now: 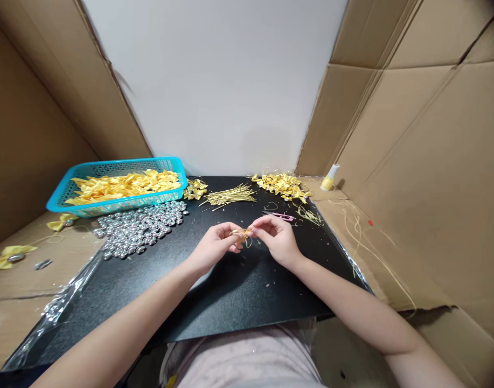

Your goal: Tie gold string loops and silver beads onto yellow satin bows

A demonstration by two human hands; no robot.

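Observation:
Over the middle of the black board [214,307], my left hand [216,245] pinches a small yellow ribbon bow [245,233]. The fingertips of my right hand [279,241] are closed at the bow's other side, and a thin gold cord hangs below. Fingers cover most of the bow, so its details are hidden. Just behind my right hand lies a pair of pink-handled thread snips [283,216]. Farther back is a bundle of gold cords [228,196], with a heap of yellow bows [282,186] to its right.
A turquoise basket [117,206] of yellow ribbon bows stands at the back left. Shiny silver beads [139,229] spread before it. Cord scraps [309,214] lie at the right, near a thread cone [329,178]. Cardboard walls [432,151] enclose both sides.

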